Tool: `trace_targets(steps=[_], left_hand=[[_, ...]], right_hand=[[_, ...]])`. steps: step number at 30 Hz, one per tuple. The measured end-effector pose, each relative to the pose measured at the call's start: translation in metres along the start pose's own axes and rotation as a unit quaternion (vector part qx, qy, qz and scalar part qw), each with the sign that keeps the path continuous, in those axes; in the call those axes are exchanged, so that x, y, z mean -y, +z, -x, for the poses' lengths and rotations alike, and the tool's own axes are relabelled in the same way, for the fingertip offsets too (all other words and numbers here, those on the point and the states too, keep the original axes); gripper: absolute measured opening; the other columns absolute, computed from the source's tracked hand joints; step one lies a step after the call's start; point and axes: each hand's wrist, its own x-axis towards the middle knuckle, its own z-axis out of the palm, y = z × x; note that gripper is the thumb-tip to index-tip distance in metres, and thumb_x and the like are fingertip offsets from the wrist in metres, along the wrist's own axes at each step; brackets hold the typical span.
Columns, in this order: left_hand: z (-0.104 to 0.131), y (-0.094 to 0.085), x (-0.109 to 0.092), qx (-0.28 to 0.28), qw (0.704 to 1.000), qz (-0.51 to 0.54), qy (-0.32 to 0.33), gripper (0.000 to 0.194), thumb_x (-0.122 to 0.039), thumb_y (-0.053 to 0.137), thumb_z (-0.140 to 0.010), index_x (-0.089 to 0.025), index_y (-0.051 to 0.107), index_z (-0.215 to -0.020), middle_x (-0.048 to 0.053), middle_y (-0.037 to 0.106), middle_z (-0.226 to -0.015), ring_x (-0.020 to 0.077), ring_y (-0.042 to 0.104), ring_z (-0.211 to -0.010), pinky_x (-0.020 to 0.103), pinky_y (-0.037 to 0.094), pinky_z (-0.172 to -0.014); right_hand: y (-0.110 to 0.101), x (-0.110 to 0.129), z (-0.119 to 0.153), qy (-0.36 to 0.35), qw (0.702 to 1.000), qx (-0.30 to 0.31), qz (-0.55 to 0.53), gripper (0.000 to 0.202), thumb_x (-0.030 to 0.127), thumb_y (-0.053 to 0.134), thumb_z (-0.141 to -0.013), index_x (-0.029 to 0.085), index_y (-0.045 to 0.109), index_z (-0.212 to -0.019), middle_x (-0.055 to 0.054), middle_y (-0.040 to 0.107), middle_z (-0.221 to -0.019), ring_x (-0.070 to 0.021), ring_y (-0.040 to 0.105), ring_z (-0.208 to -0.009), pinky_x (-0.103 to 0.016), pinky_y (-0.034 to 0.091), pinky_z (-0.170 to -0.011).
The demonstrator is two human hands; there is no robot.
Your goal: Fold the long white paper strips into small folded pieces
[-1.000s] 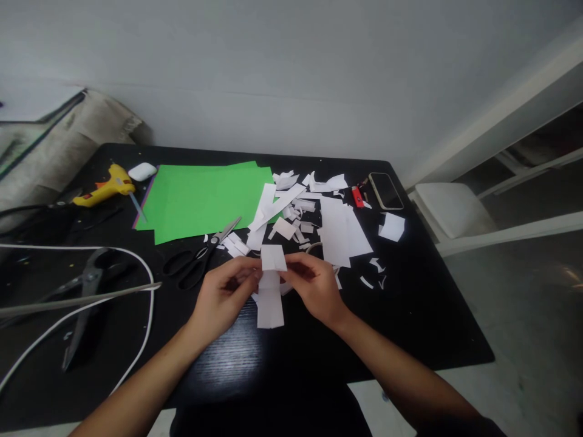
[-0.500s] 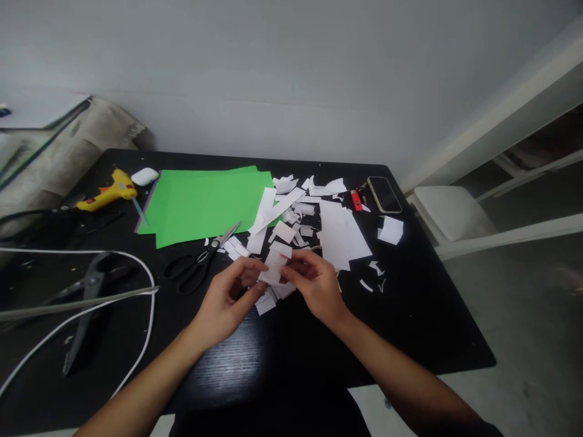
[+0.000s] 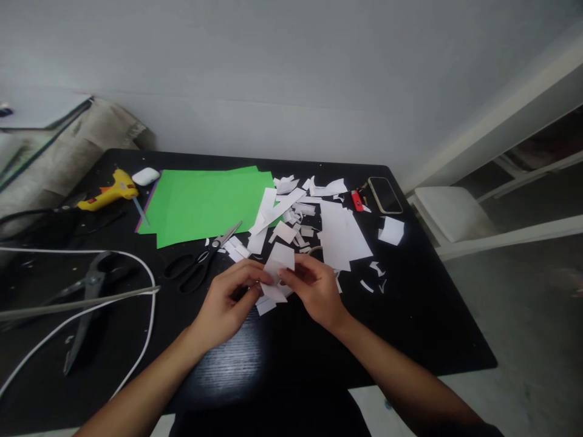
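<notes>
A small piece of white paper (image 3: pixel 281 257) is held between my two hands above the near side of the scrap pile. My left hand (image 3: pixel 231 297) pinches its left edge between thumb and fingers. On the other side, my right hand (image 3: pixel 316 290) grips the paper with the thumb in front and the fingers behind. Under and beyond the hands lie many white paper scraps (image 3: pixel 286 232), some cut in strips. Black-handled scissors (image 3: pixel 200 258) rest just left of the pile, blades pointing away to the right. A larger white sheet (image 3: pixel 341 233) lies beyond my right hand.
Green sheets (image 3: pixel 204 203) cover the back left of the black table (image 3: pixel 410 328). Left of them are a yellow glue gun (image 3: pixel 112 191), a white case (image 3: pixel 146 176), large shears (image 3: pixel 88 297) and a white cable (image 3: pixel 148 261). A red lighter (image 3: pixel 357 201) and a phone (image 3: pixel 385 195) lie back right.
The white paper has been turned between my fingers and now stands more upright, its top edge higher and its lower corner showing. Both hands stay in nearly the same place.
</notes>
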Motion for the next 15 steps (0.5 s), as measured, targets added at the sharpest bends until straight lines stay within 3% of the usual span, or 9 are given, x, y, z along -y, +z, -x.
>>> trace_targets(steps=[10,15], left_hand=[[0.0021,0.0017,0.0035,0.005,0.999,-0.027,0.030,0.015,-0.014,0.060,-0.097,-0.020,0.072,-0.101,0.006,0.070,-0.104,0.0167,0.068,-0.092,0.029,0.054,-0.079],[0.0046,0.0056,0.0090,-0.023,0.999,-0.046,0.010,0.011,-0.018,0.066,-0.095,-0.021,0.067,-0.106,0.003,0.071,-0.097,0.0131,0.066,-0.080,0.025,0.055,-0.072]], right_hand=[[-0.0004,0.0021,-0.0017,0.003,1.000,-0.007,0.003,0.022,0.040,0.087,-0.079,0.023,0.078,-0.091,-0.001,0.077,-0.086,-0.0189,0.072,-0.080,-0.033,0.059,-0.079],[0.0002,0.0026,-0.0018,-0.001,1.000,-0.011,-0.016,0.017,0.035,0.087,-0.079,0.024,0.080,-0.089,0.000,0.078,-0.086,-0.0179,0.073,-0.081,-0.033,0.060,-0.080]])
